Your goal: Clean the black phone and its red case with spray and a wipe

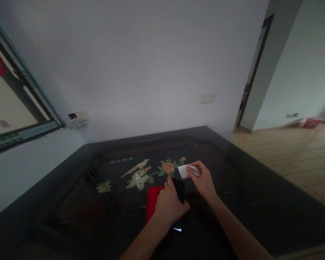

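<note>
My left hand (169,202) grips a black smartphone (180,187) by its edges, thumb at the right side and fingers at the far side. Partly under that hand, to its left, lies a red phone case (152,198); the hand hides much of it. In my right hand (204,180), just right of and beyond the phone, a small white wipe or folded piece of paper (183,171) is pinched between thumb and fingers. It is apart from the phone. A small clear bottle with a white cap (139,182) stands on the table left of the case.
The dark, glossy table (219,155) has a painted bird and flowers (168,167) on its top. Beyond it rises a white wall with a socket (207,98). At the left is a window (18,90). A red box (313,122) sits on the floor at far right.
</note>
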A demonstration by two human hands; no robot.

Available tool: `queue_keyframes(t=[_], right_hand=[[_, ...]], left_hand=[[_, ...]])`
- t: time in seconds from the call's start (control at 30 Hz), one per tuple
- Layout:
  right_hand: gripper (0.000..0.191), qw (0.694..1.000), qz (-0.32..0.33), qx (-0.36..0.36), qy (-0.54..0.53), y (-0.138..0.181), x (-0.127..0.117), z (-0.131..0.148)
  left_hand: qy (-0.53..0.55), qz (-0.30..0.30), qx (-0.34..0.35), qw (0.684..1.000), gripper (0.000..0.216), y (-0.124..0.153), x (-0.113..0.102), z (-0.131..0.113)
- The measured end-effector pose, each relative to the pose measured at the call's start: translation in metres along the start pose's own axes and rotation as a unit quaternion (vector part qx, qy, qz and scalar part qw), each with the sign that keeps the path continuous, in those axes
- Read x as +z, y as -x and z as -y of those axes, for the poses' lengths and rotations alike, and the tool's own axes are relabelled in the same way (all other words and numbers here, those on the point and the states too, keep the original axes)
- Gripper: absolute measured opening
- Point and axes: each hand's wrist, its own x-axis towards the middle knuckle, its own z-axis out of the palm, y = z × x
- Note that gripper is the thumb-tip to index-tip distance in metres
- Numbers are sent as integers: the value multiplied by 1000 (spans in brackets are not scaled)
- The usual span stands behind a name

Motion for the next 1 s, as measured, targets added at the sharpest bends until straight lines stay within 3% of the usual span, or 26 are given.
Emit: queue_keyframes(t=[0.1, 0.2, 0.47, 0.6, 0.67, 0.83, 1.0], right_hand=[[41, 1000, -8, -1, 2, -1, -1, 0], [41, 1000, -6, 1, 9, 0, 0, 0], [37, 999, 42, 6, 10, 5, 6, -6], [34, 996, 63, -7, 57, 7, 8, -12], [30, 994, 80, -13, 76, 10, 10, -10], [17, 982, 162, -58, 72, 18, 13, -1], [26, 959, 238, -90, 125, 21, 12, 6]], left_hand=[[147, 1, 18, 989, 96, -2, -10, 10], [308, 38, -12, 951, 86, -7, -23, 24], [613, 66, -125, 777, 77, -2, -23, 40], [682, 44, -171, 710, 48, -2, -17, 43], [701, 39, -165, 692, 36, -5, -16, 45], [717, 95, -166, 670, 28, -6, -16, 45], [715, 95, -169, 672, 31, -6, -6, 46]])
